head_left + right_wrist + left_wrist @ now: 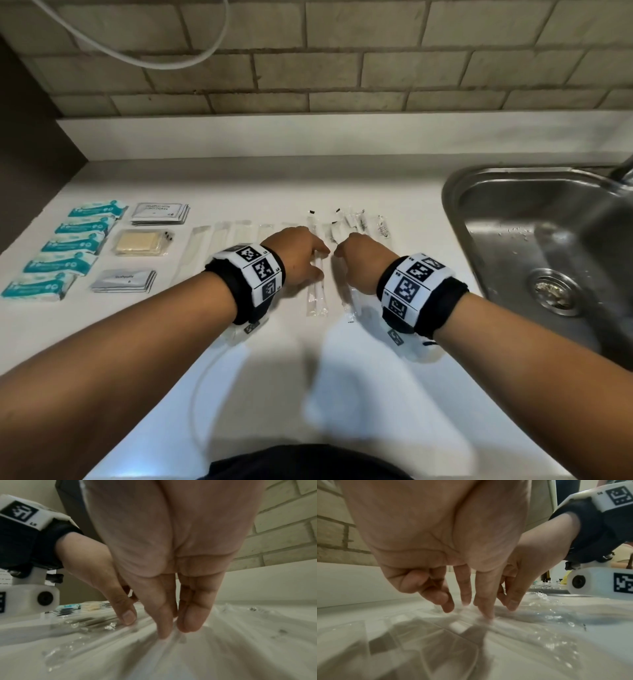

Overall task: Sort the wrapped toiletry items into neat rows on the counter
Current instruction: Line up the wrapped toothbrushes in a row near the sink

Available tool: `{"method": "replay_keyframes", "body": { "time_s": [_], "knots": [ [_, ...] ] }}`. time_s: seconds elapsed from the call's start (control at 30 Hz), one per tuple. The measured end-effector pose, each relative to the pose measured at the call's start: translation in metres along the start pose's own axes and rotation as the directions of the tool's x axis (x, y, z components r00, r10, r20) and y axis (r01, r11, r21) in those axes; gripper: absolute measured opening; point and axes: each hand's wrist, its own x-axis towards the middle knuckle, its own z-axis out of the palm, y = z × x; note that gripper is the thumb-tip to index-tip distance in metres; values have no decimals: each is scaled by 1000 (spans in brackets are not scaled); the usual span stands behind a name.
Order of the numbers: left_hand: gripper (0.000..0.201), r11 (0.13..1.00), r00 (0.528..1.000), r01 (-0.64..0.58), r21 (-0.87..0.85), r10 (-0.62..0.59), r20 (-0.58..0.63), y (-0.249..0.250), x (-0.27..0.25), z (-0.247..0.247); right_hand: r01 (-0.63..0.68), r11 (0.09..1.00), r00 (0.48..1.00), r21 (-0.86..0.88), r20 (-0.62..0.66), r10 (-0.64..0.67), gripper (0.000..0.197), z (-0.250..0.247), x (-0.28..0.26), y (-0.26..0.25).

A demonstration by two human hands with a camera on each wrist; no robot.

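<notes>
Both hands work mid-counter (376,178), squaring the row of clear-wrapped toothbrushes. The left hand (299,255), fingers extended, presses its fingertips (485,613) on one wrapped toothbrush (317,291); its long axis runs near to far. The right hand (358,262), also uncurled, touches the neighbouring sleeve (351,305), which lies slightly skewed. Next, probably nudge that one parallel.

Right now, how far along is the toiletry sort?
Mostly done. The teal packets form a column at far left, beside sachet stacks and a soap pack; several clear sleeves lie parallel. In hand: left hand and right hand touch down with straight fingers on a clear-wrapped stick. Left: the loose wrapped sticks near the sink.
</notes>
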Motion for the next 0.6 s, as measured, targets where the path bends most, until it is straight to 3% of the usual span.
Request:
{"method": "replay_keyframes", "body": {
  "time_s": [0.17,0.27,0.4,0.6],
  "knots": [
    [54,994,998,-12,110,18,-53,-3,-7,0,9,999,999,44,-39,-7,35,6,-3,-1],
    [62,990,998,-47,133,53,-39,-7,-12,-1,14,997,999,76,-37,-11,38,7,-7,1],
    [70,936,990,-131,328,139,-1,-5,-17,1,37,998,998,54,53,-40,43,6,-12,4],
    [70,898,990,-125,422,143,-12,-8,-16,1,83,996,996,-27,42,-82,40,11,-17,0]
  ]
}}
